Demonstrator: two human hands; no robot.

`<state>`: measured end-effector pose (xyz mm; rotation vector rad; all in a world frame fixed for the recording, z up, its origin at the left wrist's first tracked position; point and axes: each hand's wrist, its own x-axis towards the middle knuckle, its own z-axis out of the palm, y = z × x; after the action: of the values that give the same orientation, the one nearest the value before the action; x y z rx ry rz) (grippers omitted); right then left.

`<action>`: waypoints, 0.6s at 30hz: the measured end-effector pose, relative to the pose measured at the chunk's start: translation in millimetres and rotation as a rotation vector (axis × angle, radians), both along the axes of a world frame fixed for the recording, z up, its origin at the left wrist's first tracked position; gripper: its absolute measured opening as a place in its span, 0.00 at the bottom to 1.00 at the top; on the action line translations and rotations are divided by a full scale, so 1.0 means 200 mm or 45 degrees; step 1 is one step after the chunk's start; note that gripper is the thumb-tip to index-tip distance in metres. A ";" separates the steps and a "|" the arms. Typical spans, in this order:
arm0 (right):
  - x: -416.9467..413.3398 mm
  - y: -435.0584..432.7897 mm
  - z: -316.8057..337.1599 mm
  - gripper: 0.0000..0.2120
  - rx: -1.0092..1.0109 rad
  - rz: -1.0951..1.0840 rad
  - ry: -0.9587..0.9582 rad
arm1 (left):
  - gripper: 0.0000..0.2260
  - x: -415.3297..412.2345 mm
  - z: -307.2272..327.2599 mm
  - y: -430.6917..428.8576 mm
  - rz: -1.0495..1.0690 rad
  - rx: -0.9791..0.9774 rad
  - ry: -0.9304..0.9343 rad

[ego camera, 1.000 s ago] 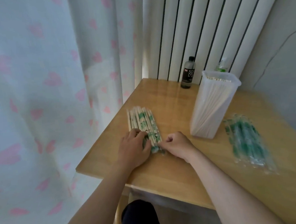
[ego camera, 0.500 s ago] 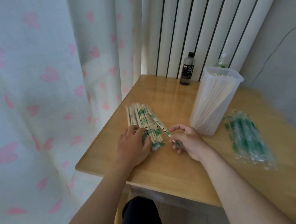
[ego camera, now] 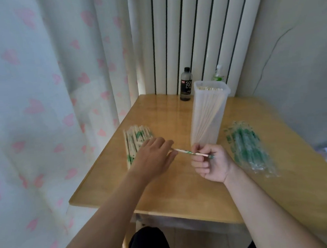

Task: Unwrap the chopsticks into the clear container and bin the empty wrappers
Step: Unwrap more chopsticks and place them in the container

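Fingers of the right hand (ego camera: 212,164) curl round one wrapped chopstick pair (ego camera: 185,152) just in front of the clear container (ego camera: 206,121); the left hand (ego camera: 153,159), loosely open, is at its other end, contact blurred. A wrapped pile (ego camera: 136,140) lies left of the container, empty wrappers (ego camera: 246,147) right

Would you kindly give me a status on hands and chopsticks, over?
Right hand grips one wrapped pair; left hand at its other end, grip blurred. Container part full. Wrappers piled right; no bin in view.
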<state>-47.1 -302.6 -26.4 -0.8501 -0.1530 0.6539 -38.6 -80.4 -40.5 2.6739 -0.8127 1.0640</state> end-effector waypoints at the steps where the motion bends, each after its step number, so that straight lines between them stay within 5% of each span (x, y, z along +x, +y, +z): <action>1: -0.01 -0.03 0.02 0.13 0.069 -0.045 -0.011 | 0.18 0.00 0.01 -0.03 -0.052 -0.007 0.022; 5: -0.05 -0.15 0.08 0.19 0.157 -0.402 -0.065 | 0.19 0.00 0.04 -0.18 -0.062 -0.097 0.118; 12: -0.06 -0.26 0.09 0.13 -0.285 -0.686 -0.304 | 0.25 -0.01 0.11 -0.41 -0.009 -0.123 0.377; 18: -0.07 -0.24 0.05 0.08 -0.363 -0.830 -0.285 | 0.17 -0.01 0.15 -0.58 -0.009 -0.095 0.482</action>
<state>-60.8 -351.2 -15.5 -1.1727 0.0227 -0.0358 -40.8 -196.6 -11.4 2.6805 -0.6909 0.5438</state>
